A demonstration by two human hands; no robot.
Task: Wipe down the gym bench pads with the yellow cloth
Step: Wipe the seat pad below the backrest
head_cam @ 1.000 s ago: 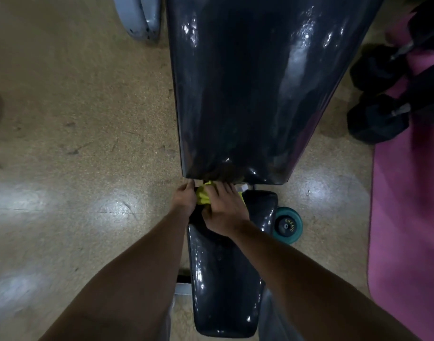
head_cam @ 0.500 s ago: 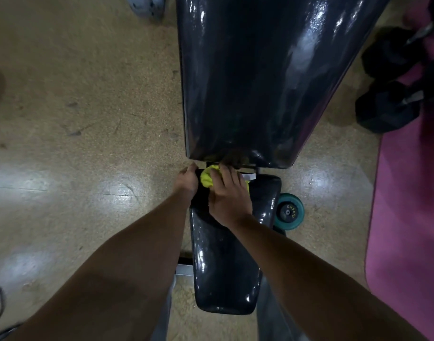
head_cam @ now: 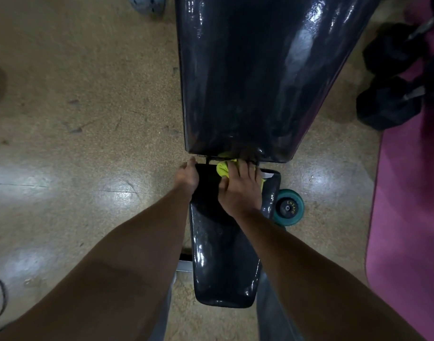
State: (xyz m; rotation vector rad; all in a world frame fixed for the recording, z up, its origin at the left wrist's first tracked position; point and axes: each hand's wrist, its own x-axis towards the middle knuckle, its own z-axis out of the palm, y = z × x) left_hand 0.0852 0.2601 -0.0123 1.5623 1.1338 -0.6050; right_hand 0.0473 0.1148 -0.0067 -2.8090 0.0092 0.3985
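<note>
From my head camera I count 2 glossy black vinyl bench pads: the long back pad (head_cam: 260, 75) and the short seat pad (head_cam: 225, 254). My right hand (head_cam: 240, 190) presses 1 crumpled yellow cloth (head_cam: 223, 168) onto the seat's far edge, fingers spread flat. My left hand (head_cam: 187, 179) grips the seat's left corner. 1 teal wheel (head_cam: 287, 209), 2 black dumbbells (head_cam: 389, 104) and 1 pink mat (head_cam: 407, 205) sit right.

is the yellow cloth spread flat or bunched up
Bunched up: the yellow cloth shows only as a crumpled wad under the right hand on the seat pad.
</note>
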